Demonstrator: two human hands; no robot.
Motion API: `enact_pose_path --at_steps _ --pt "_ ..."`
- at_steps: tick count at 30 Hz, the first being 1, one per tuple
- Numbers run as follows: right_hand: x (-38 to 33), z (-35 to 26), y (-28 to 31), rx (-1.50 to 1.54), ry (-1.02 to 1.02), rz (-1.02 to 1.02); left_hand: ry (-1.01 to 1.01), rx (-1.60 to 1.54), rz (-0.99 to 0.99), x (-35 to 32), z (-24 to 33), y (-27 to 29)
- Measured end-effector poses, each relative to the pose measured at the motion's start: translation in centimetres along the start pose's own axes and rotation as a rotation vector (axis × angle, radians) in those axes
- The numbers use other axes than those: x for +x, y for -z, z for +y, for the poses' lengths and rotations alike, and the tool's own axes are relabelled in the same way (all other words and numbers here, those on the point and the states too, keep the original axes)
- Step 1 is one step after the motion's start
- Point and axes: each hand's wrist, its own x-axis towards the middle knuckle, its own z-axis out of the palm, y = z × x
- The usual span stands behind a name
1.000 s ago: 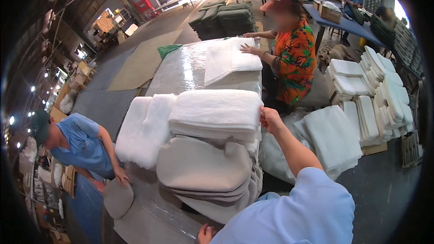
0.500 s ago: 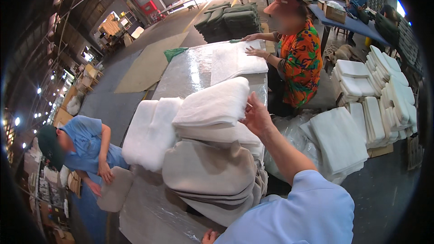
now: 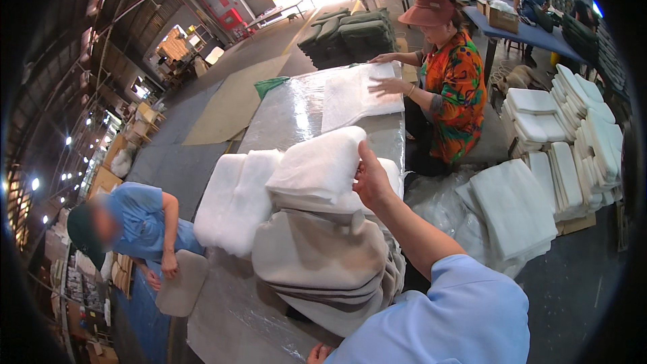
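Note:
My right hand (image 3: 372, 178) grips the right edge of a folded white wadding pad (image 3: 317, 162), its fingers bent around the pad's corner. That pad rests on more white wadding, behind a stack of beige-grey fabric covers (image 3: 317, 249) with rounded ends. Touching the pad on its left lies another folded white wadding piece (image 3: 236, 202). At the lower edge of the picture, only some fingers of my left hand (image 3: 319, 352) show, by the table's near side; my sleeve hides the rest.
The plastic-covered table (image 3: 283, 121) stretches away from me. Across it, a person in a patterned shirt has hands on a white sheet (image 3: 357, 98). At left, another person holds a beige panel (image 3: 183, 283). White pads (image 3: 515, 205) are piled at right; dark green stacks (image 3: 350, 37) stand behind.
My right hand has moved in closer around the pad's edge, and its fingers have bent more. The whole view has shifted slightly. The person across the table has raised their head.

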Motion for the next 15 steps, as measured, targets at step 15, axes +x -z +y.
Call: enact_pose_path --at_steps 15 --pt "2.4 4.3 12.1 0.301 0.1 -0.004 -0.013 0.011 -0.068 -0.7 1.5 -2.3"
